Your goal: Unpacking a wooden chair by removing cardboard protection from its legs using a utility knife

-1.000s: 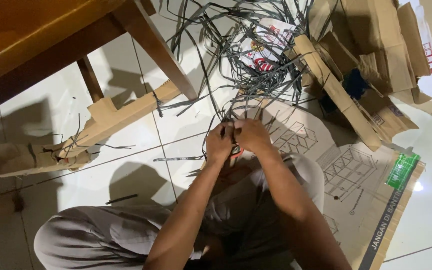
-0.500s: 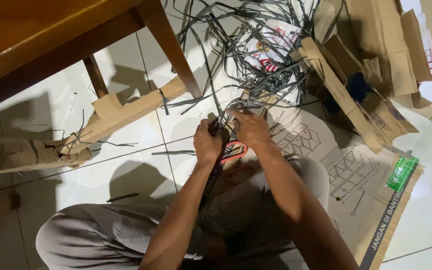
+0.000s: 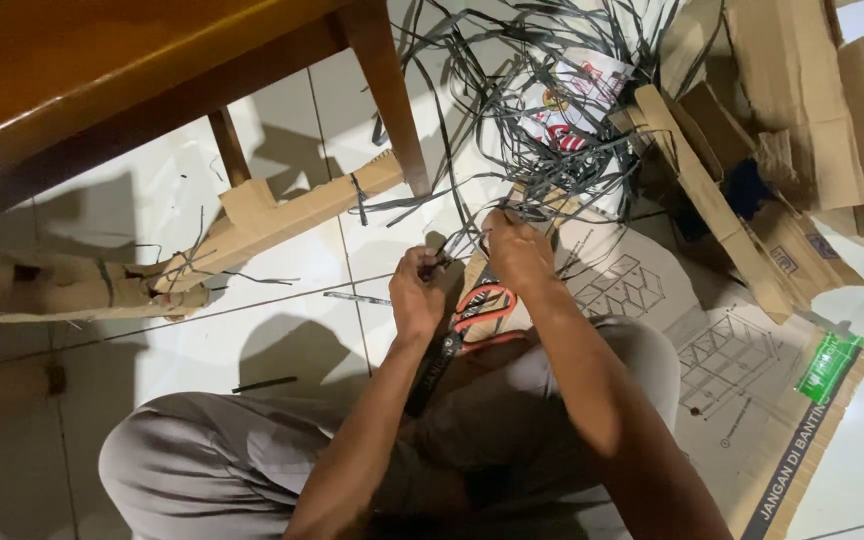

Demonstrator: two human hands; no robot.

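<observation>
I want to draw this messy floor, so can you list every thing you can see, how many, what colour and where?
Plastic straps: a tangled heap, too many to count, dark grey, on the floor ahead of the hands.
Scissors: one, red-orange handles, lying on the lap under the hands.
Wooden table: one, brown, upper left, one leg standing on the tiles.
Long cardboard piece: one, tan, on the floor at left, with a strap round it.
Cardboard pile: several pieces, tan, upper right.
Flat printed cardboard sheet: one, pale with line drawings, under the right knee.
Floor tiles: white, all around.
Left hand: pinching a strap.
Right hand: gripping straps.
</observation>
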